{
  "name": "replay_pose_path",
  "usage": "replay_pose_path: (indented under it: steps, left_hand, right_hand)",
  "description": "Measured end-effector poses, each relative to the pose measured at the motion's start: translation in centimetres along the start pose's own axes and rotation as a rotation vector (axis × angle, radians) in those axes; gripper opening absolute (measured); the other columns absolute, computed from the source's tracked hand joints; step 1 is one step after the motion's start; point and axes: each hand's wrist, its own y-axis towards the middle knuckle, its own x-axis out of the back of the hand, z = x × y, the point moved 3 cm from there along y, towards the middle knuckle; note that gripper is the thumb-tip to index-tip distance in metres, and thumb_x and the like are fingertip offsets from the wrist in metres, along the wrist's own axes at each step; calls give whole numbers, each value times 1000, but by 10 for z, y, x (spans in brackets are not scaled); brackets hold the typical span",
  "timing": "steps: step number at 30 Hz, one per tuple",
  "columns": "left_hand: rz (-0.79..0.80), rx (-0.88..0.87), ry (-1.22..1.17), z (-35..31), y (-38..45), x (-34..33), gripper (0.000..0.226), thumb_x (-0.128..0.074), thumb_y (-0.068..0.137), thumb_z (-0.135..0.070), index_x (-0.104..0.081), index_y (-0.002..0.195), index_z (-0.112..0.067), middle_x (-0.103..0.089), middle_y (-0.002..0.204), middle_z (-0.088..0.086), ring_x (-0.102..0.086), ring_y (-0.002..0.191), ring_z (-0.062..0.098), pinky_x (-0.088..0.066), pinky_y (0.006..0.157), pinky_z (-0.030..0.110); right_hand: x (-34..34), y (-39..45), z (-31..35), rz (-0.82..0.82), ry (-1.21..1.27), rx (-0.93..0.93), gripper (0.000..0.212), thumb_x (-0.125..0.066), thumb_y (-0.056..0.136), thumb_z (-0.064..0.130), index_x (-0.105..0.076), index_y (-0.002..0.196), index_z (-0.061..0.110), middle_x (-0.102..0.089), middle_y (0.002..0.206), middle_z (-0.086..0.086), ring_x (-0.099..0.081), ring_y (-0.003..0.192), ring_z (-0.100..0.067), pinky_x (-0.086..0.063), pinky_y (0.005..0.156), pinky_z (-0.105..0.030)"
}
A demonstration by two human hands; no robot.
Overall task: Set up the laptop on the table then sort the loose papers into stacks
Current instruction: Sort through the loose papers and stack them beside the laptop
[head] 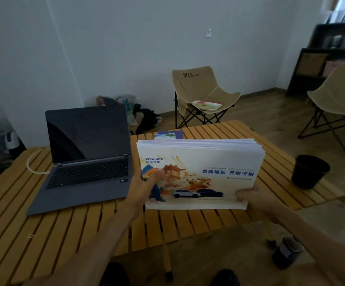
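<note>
A grey laptop stands open with a dark screen on the left part of the slatted wooden table. To its right a thick stack of papers, topped by a printed sheet with cars and blue lettering, is held tilted up with its lower edge on the table. My left hand grips the stack's left side, thumb on the front sheet. At the lower right corner my right hand holds the stack. A purple booklet lies behind the stack.
A white cable runs from the laptop's left side. A black bin stands off the table's right edge. Two beige folding chairs are beyond the table, one with papers on its seat. Bags lie by the wall.
</note>
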Motion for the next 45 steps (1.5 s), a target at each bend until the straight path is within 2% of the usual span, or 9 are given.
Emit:
replay_pose_path:
  steps: [5, 9, 15, 18, 23, 30, 34, 38, 45]
  left_hand:
    - [-78, -20, 105, 0, 11, 1, 73, -71, 77, -41, -46, 138, -10, -61, 94, 23, -63, 85, 26, -54, 77, 39]
    - [-57, -60, 108, -17, 16, 1, 16, -61, 92, -16, -53, 83, -5, -43, 72, 17, -43, 68, 25, -41, 67, 36]
    - [31, -119, -7, -38, 18, 18, 35, -60, 82, -10, -62, 117, -12, -68, 116, 11, -66, 106, 29, -53, 88, 44]
    - [37, -177, -41, -60, 23, 18, 29, -56, 79, -6, -63, 105, -14, -69, 105, 12, -67, 98, 31, -55, 79, 43]
    - [26, -219, 15, -62, 18, 8, 24, -53, 89, 5, -61, 90, -18, -69, 81, -1, -68, 77, 18, -53, 61, 28]
    - [26, -137, 127, -38, 15, 7, 31, -48, 92, 8, -64, 109, -12, -71, 100, 6, -68, 86, 15, -55, 74, 33]
    - [16, -122, 187, -34, 8, 8, 29, -47, 91, 10, -65, 98, -11, -71, 94, 7, -67, 79, 17, -54, 65, 28]
    - [19, -122, 165, -37, 6, 7, 24, -49, 91, 8, -64, 101, -8, -70, 89, 11, -66, 73, 14, -52, 63, 28]
    - [-34, -103, 72, -45, 24, -5, 24, -55, 90, 9, -61, 106, -8, -69, 84, 1, -68, 65, 0, -52, 54, 16]
  right_hand:
    - [-10, 13, 3, -114, -15, 44, 26, -64, 73, -6, -64, 96, 7, -65, 95, -9, -62, 100, -27, -51, 67, -29]
    - [-6, 21, 9, -92, 6, 69, 33, -64, 72, -1, -63, 103, 10, -65, 103, -10, -62, 101, -26, -54, 77, -37]
    - [11, 21, 15, -56, 77, 70, 38, -54, 83, -10, -62, 108, 18, -68, 109, -7, -66, 103, -28, -57, 80, -42]
    - [16, 19, 33, -51, 118, 161, 42, -53, 85, -9, -62, 114, 19, -71, 109, -6, -68, 104, -30, -57, 86, -50]
    - [14, 11, 67, -63, 154, 321, 38, -50, 85, -9, -59, 114, 13, -72, 97, -4, -72, 87, -23, -61, 65, -33]
    - [13, 0, 77, -50, 52, 246, 34, -59, 84, 1, -56, 115, 15, -67, 105, -10, -70, 94, -28, -58, 69, -32]
    - [29, -11, 144, -74, -499, 344, 42, -69, 85, 14, -52, 121, 28, -62, 104, 5, -65, 91, -10, -53, 67, -20]
    - [-11, 5, 193, 172, -1342, 346, 37, -65, 84, 46, -55, 117, 32, -60, 100, 12, -58, 88, -3, -50, 72, -21]
    - [-19, 43, 166, 390, -1312, 233, 47, -69, 82, 56, -50, 118, 32, -62, 106, 10, -62, 93, -8, -53, 79, -25]
